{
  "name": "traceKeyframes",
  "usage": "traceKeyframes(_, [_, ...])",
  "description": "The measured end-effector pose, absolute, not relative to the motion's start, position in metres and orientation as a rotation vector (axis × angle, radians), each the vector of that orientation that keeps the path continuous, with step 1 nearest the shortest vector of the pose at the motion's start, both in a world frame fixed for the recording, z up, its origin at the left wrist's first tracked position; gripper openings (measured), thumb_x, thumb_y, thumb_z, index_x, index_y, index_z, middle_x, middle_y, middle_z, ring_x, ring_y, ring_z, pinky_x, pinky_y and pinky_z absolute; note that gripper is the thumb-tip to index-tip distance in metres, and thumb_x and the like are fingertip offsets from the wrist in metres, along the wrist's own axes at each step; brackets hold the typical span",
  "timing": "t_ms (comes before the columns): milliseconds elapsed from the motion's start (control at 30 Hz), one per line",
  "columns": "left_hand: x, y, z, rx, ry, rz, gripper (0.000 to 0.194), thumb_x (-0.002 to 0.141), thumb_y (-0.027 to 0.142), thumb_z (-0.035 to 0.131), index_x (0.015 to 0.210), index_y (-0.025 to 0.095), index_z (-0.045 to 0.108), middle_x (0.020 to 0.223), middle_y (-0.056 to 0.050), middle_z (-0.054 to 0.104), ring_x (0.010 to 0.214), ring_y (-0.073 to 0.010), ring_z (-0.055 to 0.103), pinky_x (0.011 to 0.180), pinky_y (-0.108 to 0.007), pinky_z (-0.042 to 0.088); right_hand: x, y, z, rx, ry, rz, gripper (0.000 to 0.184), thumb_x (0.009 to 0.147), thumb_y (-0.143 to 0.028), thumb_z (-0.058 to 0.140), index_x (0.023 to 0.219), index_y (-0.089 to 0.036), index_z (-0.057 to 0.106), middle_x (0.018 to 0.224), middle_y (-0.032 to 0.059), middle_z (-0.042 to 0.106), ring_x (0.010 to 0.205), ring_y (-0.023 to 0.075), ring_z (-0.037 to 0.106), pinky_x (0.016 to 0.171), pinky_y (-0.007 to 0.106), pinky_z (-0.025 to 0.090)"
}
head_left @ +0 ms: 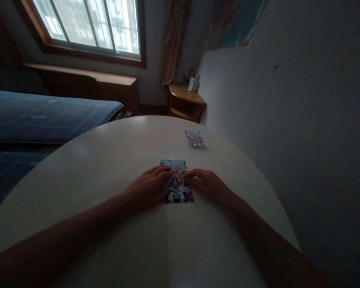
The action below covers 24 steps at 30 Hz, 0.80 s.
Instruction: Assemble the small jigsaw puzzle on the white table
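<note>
A small rectangular cartoon picture [177, 196], crowded with bright figures and looking like a jigsaw puzzle, lies flat on the table. A large blue dog face fills its lower end. Over its left side rests my left hand [151, 182], open, with the fingers stretched across the surface. My right hand [207, 186] is at the picture's right edge, its fingers curled and the fingertips closed together on or just above the surface. Whether a small piece is between those fingertips is too dim to tell. Farther back lies a crinkled packet [195, 139] with similar cartoon print.
The round white table [114, 144] curves away in front of me. A plaid mattress [48, 116] is beyond its left edge, and a wall [288, 100] runs along the right. A wooden corner shelf [186, 94] stands behind, near a window [90, 24].
</note>
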<state>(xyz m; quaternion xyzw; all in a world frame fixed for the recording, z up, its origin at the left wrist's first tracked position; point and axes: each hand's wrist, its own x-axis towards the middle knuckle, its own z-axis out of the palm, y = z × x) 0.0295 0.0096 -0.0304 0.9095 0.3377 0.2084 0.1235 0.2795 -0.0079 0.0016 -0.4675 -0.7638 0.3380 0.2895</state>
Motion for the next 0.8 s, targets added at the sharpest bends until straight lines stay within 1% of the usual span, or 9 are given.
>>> traceKeyframes(100, [0.0291,0.0099,-0.0309,2.653,0.982,0.611,0.037,0.094,0.032,0.053,0.129,0.022,0.049,0.142,-0.009,0.052,0.136,-0.0262,0.044,0.115,-0.048,0.037,0.2786,-0.0077,0.0041,-1.259,-2.060,0.856,0.016,0.091,-0.030,0.060,0.099,-0.022,0.072,0.098,0.0036,0.075,0.091,0.0185,0.069,0.084,0.031,0.051])
traceKeyframes(233, [0.0285,0.0099,-0.0305,2.658,0.989,0.608,0.038,0.094,0.032,0.054,0.129,0.022,0.049,0.142,-0.009,0.052,0.136,-0.0264,0.044,0.115,-0.048,0.036,0.2790,-0.0063,0.0050,-1.300,-2.105,0.793,0.012,0.088,-0.028,0.065,0.093,-0.022,0.074,0.092,0.0035,0.076,0.087,0.0179,0.069,0.083,0.030,0.051])
traceKeyframes(533, [0.0296,0.0101,-0.0292,2.652,0.990,0.600,0.037,0.093,0.032,0.054,0.129,0.022,0.049,0.143,-0.009,0.052,0.135,-0.0265,0.044,0.115,-0.049,0.037,0.2806,-0.0062,0.0005,-1.252,-2.207,0.692,0.017,0.089,-0.022,0.062,0.100,-0.024,0.076,0.093,0.0044,0.076,0.086,0.0174,0.069,0.082,0.032,0.051])
traceKeyframes(800, [0.0290,0.0102,-0.0316,2.653,0.992,0.616,0.038,0.093,0.030,0.056,0.129,0.022,0.049,0.143,-0.009,0.052,0.136,-0.0261,0.044,0.115,-0.048,0.037,0.2781,-0.0086,0.0004,-1.259,-2.221,0.651,0.015,0.086,-0.021,0.066,0.097,-0.023,0.076,0.088,0.0045,0.075,0.085,0.0175,0.067,0.081,0.031,0.050])
